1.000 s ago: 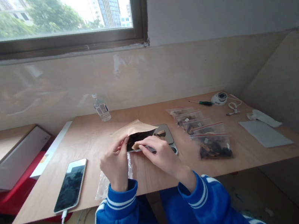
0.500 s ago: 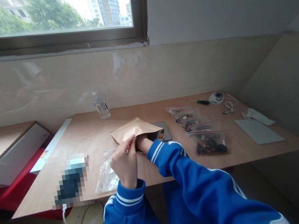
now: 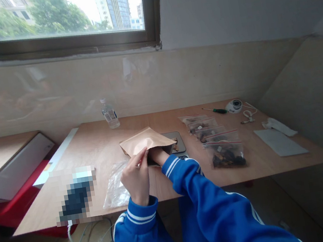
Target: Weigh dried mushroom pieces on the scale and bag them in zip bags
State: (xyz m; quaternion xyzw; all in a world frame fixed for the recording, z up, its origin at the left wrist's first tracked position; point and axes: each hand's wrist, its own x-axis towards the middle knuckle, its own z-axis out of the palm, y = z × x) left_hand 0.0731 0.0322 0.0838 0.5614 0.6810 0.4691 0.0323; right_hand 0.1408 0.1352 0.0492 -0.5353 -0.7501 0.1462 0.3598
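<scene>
A brown paper pouch [image 3: 144, 141] lies on the wooden table [image 3: 98, 147] in front of me, its mouth toward me. My left hand [image 3: 136, 178] pinches the near edge of the pouch's mouth and holds it up. My right hand [image 3: 157, 154] is pushed inside the pouch up to the wrist, so its fingers are hidden. Behind the pouch sits a small dark scale [image 3: 177, 141] with a few brown pieces on it. An empty clear plastic bag [image 3: 115, 185] lies flat just left of my left hand.
Several clear zip bags [image 3: 219, 144] of dark dried pieces lie in a row to the right. A phone [image 3: 75, 194] lies at the left, a small bottle [image 3: 109, 113] at the back. A screwdriver [image 3: 215, 110], a round device [image 3: 234, 105] and a white sheet [image 3: 279, 141] sit far right.
My right hand went from the pouch's mouth into the pouch a second ago, and has since drawn back slightly. My left hand keeps its pinch on the edge.
</scene>
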